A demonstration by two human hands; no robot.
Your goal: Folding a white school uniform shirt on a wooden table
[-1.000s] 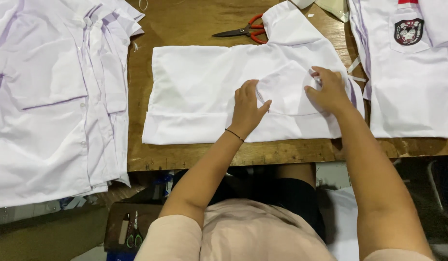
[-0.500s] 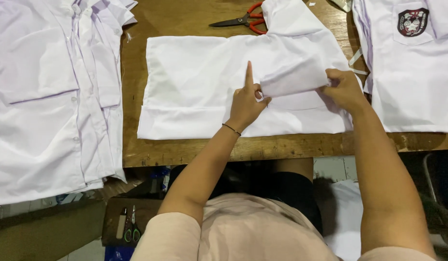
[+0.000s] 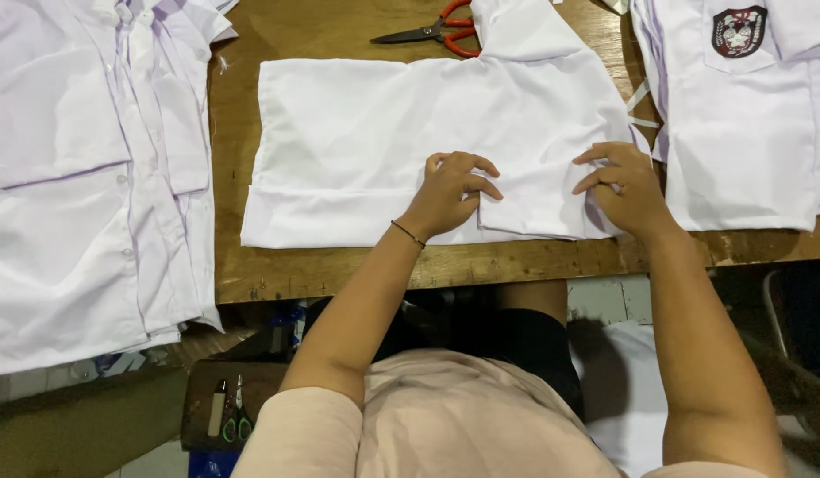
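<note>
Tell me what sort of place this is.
Probably a garment or tailoring workshop: white cloth is spread on a wooden worktable, red-handled scissors lie by it, and stacks of white shirts sit alongside.

A white shirt piece (image 3: 365, 133) lies flat on the wooden table (image 3: 339, 265). The left hand (image 3: 450, 190) presses on the cloth with fingers curled, a thin dark band on its wrist. The right hand (image 3: 627, 186) presses on the folded right edge of the same piece. Red-handled scissors (image 3: 432, 31) lie beyond it. A stack of white shirts (image 3: 82, 177) lies at left; a shirt with a chest badge (image 3: 746, 115) lies at right
</note>
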